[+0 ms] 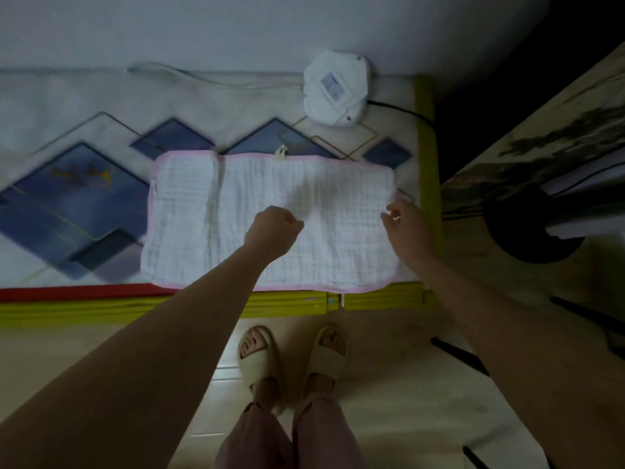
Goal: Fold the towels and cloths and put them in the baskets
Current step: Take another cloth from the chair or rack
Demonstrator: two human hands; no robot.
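1. Two risks stand out. The cloth (270, 218) lies flat on the desk (424, 184) with its 6 o'clock hem right at the desk's near edge, so a careless drag toward you could, I judge, pull it off onto the floor (389, 401).
2. A fold made with only one end lifted would likely come out skewed, since the cloth is long from 9 o'clock to 3 o'clock and already shows a crease toward its 9 o'clock end.
3. Your left hand (272, 231) sits over the cloth's middle, fingers curled into a loose fist; whether it pinches any fabric, I cannot tell.
4. Your right hand (404, 225) is at the cloth's 3 o'clock edge, fingers bent at the hem; the view is too blurred to say they grip it.
5. At 12 o'clock, a white device (334, 88) and its cable sit well apart from the cloth. No basket is in view.
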